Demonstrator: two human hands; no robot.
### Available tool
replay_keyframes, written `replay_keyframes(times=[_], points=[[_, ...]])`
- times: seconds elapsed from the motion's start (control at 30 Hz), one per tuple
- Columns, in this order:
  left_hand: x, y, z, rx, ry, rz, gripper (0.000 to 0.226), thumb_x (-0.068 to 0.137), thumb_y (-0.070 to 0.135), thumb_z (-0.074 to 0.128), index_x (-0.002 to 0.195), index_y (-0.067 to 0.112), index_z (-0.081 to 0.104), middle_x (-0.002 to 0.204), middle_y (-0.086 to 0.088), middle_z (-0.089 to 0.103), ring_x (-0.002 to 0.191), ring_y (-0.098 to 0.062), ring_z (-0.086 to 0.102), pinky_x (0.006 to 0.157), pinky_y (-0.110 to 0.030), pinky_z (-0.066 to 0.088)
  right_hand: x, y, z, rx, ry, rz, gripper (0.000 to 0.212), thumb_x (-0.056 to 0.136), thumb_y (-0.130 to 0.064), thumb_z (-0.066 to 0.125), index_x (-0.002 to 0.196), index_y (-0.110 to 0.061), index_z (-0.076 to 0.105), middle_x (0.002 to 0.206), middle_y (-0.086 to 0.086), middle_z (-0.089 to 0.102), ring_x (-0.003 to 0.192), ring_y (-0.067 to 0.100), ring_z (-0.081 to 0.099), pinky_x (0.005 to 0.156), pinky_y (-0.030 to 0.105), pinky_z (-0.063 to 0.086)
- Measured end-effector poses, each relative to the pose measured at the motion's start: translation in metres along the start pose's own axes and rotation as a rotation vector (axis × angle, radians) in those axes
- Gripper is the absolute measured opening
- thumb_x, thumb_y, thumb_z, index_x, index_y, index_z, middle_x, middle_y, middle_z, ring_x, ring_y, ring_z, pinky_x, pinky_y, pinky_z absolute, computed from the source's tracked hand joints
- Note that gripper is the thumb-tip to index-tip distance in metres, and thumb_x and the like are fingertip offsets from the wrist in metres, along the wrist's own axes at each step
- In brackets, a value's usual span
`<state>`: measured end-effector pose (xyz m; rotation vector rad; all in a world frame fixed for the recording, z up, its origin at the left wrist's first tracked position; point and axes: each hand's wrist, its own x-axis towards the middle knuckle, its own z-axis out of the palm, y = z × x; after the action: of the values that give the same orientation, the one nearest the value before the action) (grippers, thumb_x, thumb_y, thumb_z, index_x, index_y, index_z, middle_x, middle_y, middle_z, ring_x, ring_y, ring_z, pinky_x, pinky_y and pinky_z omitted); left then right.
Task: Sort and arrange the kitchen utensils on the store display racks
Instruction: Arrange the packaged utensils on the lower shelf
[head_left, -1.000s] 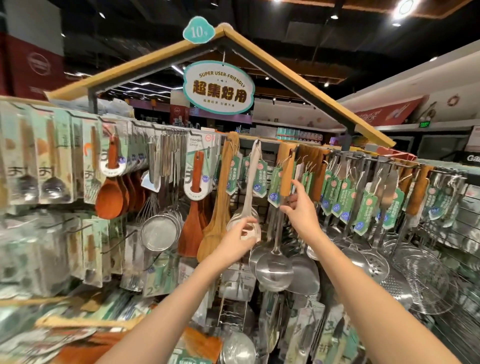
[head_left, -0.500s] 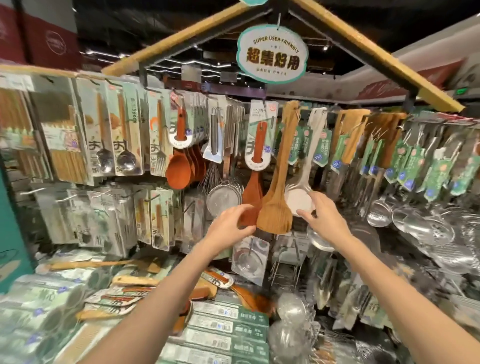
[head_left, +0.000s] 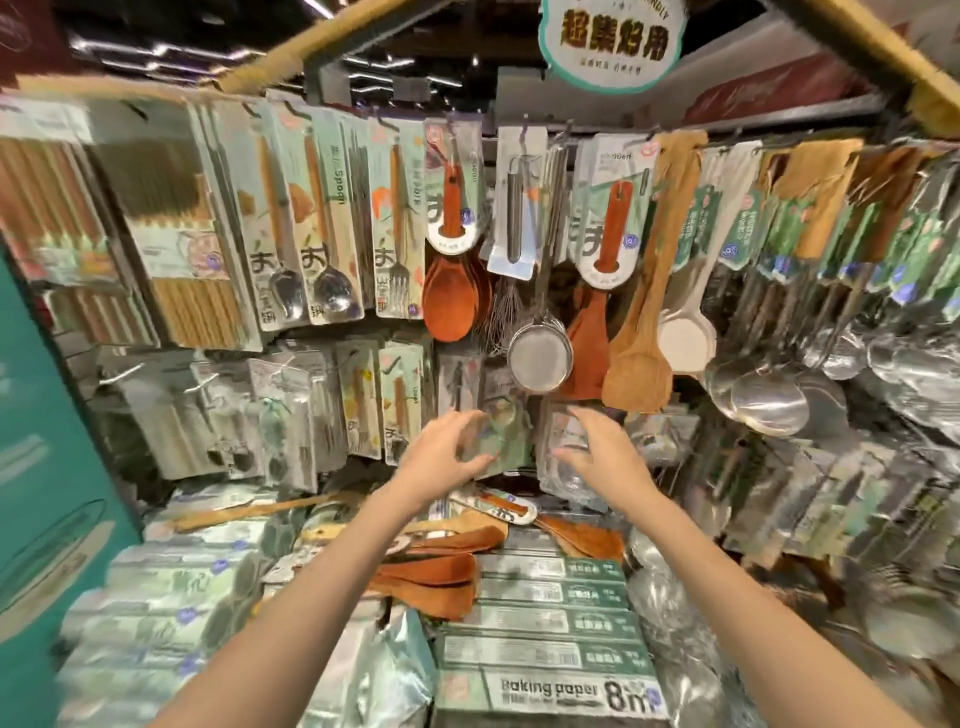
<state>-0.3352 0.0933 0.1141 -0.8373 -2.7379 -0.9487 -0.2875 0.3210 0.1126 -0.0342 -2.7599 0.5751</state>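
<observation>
- The display rack (head_left: 519, 130), hung with packaged and loose utensils, stands above and behind both sets of fingers.
- Baking paper boxes (head_left: 545, 649) lie stacked below the wrists.
- A mesh strainer (head_left: 540, 358) hangs just above the fingertips, between the two hands.
- Left hand (head_left: 441, 457): fingers spread and loosely curved, at a blurred green packet (head_left: 498, 441); whether they grip it, I cannot tell.
- Right hand (head_left: 602, 457): fingers likewise, at a clear packet (head_left: 566, 467); grip unclear.

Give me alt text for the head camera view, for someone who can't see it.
Two bare hands, left hand and right hand, reach with relaxed fingers toward packaged utensils low on a crowded store rack. Above hang a mesh strainer, wooden spatulas and steel ladles.
</observation>
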Motion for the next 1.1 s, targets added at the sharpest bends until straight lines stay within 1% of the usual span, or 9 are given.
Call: replay_keyframes(times=[0.1, 0.17, 0.33, 0.47, 0.6, 0.73, 0.87, 0.97, 1.1], points=[[-0.008, -0.018, 0.002, -0.001, 0.008, -0.019, 0.059, 0.085, 0.041, 0.061, 0.137, 0.024, 0.04, 0.138, 0.004, 0.047, 0.126, -0.012, 0.042, 0.106, -0.03, 0.034, 0.0, -0.009, 0.017, -0.022, -0.055, -0.029, 0.067, 0.09, -0.042, 0.058, 0.145, -0.017, 0.03, 0.149, 0.002, 0.035, 0.138, 0.02, 0.03, 0.114, 0.038, 0.025], [-0.012, -0.026, 0.004, 0.005, 0.006, -0.043, 0.059, 0.085, 0.042, 0.061, 0.137, 0.025, 0.04, 0.14, 0.006, 0.045, 0.128, -0.012, 0.04, 0.107, -0.032, 0.034, 0.002, -0.011, 0.025, -0.013, -0.082, -0.044, 0.068, 0.09, -0.043, 0.058, 0.145, -0.018, 0.03, 0.149, 0.002, 0.036, 0.136, 0.02, 0.033, 0.112, 0.037, 0.029], [-0.026, -0.047, 0.012, 0.039, -0.017, -0.115, 0.059, 0.085, 0.042, 0.06, 0.137, 0.027, 0.038, 0.14, 0.004, 0.044, 0.13, -0.016, 0.038, 0.106, -0.034, 0.034, 0.008, -0.017, 0.058, 0.027, -0.162, -0.049, 0.067, 0.091, -0.043, 0.056, 0.146, -0.017, 0.028, 0.149, 0.002, 0.034, 0.137, 0.02, 0.03, 0.112, 0.036, 0.028], [-0.058, -0.082, 0.016, 0.032, -0.008, -0.215, 0.059, 0.084, 0.042, 0.06, 0.136, 0.029, 0.039, 0.138, 0.005, 0.046, 0.127, -0.015, 0.041, 0.106, -0.037, 0.035, 0.005, -0.035, 0.107, 0.052, -0.282, -0.099, 0.067, 0.091, -0.042, 0.056, 0.146, -0.018, 0.027, 0.15, 0.002, 0.033, 0.138, 0.02, 0.028, 0.114, 0.036, 0.023], [-0.084, -0.125, 0.016, 0.062, -0.037, -0.287, 0.059, 0.083, 0.043, 0.061, 0.137, 0.03, 0.04, 0.14, 0.006, 0.045, 0.131, -0.015, 0.038, 0.108, -0.039, 0.032, -0.008, -0.062, 0.163, 0.056, -0.35, -0.123, 0.067, 0.089, -0.041, 0.059, 0.145, -0.019, 0.03, 0.149, 0.003, 0.035, 0.138, 0.02, 0.03, 0.113, 0.032, 0.022], [-0.099, -0.169, 0.02, 0.028, -0.068, -0.329, 0.061, 0.084, 0.04, 0.062, 0.138, 0.026, 0.038, 0.14, 0.003, 0.043, 0.129, -0.016, 0.037, 0.108, -0.036, 0.032, -0.017, -0.085, 0.216, 0.019, -0.45, -0.11, 0.069, 0.09, -0.044, 0.056, 0.147, -0.02, 0.025, 0.151, 0.003, 0.032, 0.139, 0.021, 0.025, 0.113, 0.032, 0.018], [-0.109, -0.224, 0.032, -0.008, -0.128, -0.369, 0.061, 0.086, 0.045, 0.059, 0.139, 0.025, 0.038, 0.143, 0.002, 0.042, 0.13, -0.016, 0.037, 0.107, -0.036, 0.035, -0.009, -0.1, 0.267, 0.02, -0.523, -0.077, 0.073, 0.089, -0.043, 0.058, 0.148, -0.018, 0.024, 0.151, 0.005, 0.032, 0.138, 0.023, 0.029, 0.114, 0.035, 0.022], [-0.112, -0.26, 0.041, -0.024, -0.151, -0.383, 0.061, 0.085, 0.04, 0.062, 0.139, 0.024, 0.039, 0.145, 0.001, 0.04, 0.133, -0.015, 0.035, 0.109, -0.031, 0.03, 0.001, -0.105, 0.302, 0.025, -0.572, -0.014, 0.072, 0.09, -0.041, 0.058, 0.147, -0.014, 0.025, 0.153, 0.007, 0.028, 0.14, 0.023, 0.025, 0.116, 0.038, 0.021], [-0.114, -0.3, 0.054, -0.036, -0.204, -0.405, 0.064, 0.084, 0.039, 0.063, 0.141, 0.028, 0.035, 0.148, 0.001, 0.036, 0.132, -0.016, 0.035, 0.104, -0.027, 0.031, 0.019, -0.103, 0.337, 0.031, -0.609, 0.048, 0.07, 0.09, -0.037, 0.06, 0.147, -0.017, 0.025, 0.155, 0.005, 0.025, 0.142, 0.022, 0.021, 0.117, 0.034, 0.018]])
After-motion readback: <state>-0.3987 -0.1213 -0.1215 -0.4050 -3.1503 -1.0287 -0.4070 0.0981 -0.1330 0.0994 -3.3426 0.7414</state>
